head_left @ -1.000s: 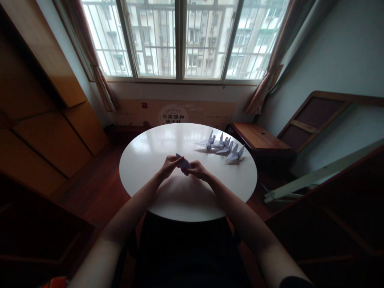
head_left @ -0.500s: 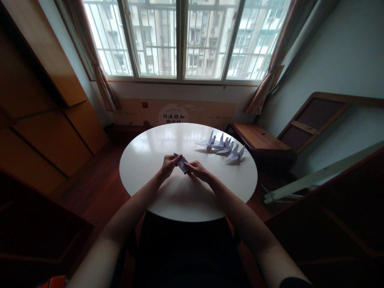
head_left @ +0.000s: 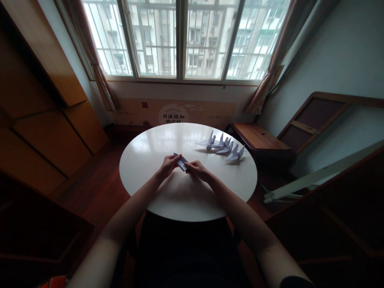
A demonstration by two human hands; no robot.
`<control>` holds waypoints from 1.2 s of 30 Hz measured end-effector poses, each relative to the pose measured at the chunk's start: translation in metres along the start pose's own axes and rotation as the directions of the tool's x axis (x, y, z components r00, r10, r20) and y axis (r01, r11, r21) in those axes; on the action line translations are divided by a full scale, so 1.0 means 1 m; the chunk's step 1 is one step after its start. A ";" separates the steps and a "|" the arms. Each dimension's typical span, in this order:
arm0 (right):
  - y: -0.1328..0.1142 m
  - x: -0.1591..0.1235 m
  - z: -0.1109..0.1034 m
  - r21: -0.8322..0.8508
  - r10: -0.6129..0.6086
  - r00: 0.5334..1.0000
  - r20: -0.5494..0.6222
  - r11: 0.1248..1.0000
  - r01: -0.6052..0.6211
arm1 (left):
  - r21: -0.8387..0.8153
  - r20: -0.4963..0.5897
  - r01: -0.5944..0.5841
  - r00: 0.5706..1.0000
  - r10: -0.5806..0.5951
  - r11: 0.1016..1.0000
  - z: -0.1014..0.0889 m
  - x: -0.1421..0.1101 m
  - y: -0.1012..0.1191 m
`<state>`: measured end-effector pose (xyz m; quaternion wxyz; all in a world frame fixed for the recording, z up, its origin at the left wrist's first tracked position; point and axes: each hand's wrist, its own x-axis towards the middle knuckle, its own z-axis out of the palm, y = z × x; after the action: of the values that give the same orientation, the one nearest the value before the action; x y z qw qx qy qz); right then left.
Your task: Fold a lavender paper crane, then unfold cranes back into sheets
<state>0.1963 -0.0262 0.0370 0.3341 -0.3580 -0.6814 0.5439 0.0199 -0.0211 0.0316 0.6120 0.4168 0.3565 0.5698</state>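
Observation:
A small folded piece of paper, pale bluish-grey, is held between my two hands over the middle of the table. My left hand pinches its upper left end, thumb on top. At its lower right end, my right hand grips the edge with thumb and fingers. The fingers beneath the paper are partly hidden. Several folded paper cranes stand close together on the table's far right part, apart from both hands.
The round white table is in front of me. Beyond its right edge sits a low wooden stand. A printed cardboard panel leans below the barred window. Wooden cabinets line the left side.
The folded paper has tilted slightly and its lower end sits a little higher. My right hand's fingers have shifted on its edge. The cranes have not moved.

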 end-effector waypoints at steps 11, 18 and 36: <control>0.008 0.012 -0.002 -0.045 -0.160 0.952 -0.262 0.987 0.153 | 0.146 0.188 -0.061 0.982 0.033 0.987 0.007 -0.008 0.004; 0.007 0.015 -0.009 0.036 -0.207 0.931 -0.300 0.973 0.228 | 0.155 0.229 -0.105 0.971 0.068 0.982 0.008 -0.007 0.005; 0.010 0.013 -0.009 0.329 -0.108 0.962 -0.251 0.925 0.190 | 0.156 0.095 -0.215 0.975 0.202 0.964 0.010 -0.008 0.007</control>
<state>0.1989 -0.0091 0.0300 0.5092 -0.3000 -0.5561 0.5844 0.0251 -0.0297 0.0415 0.5254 0.5234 0.3323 0.5828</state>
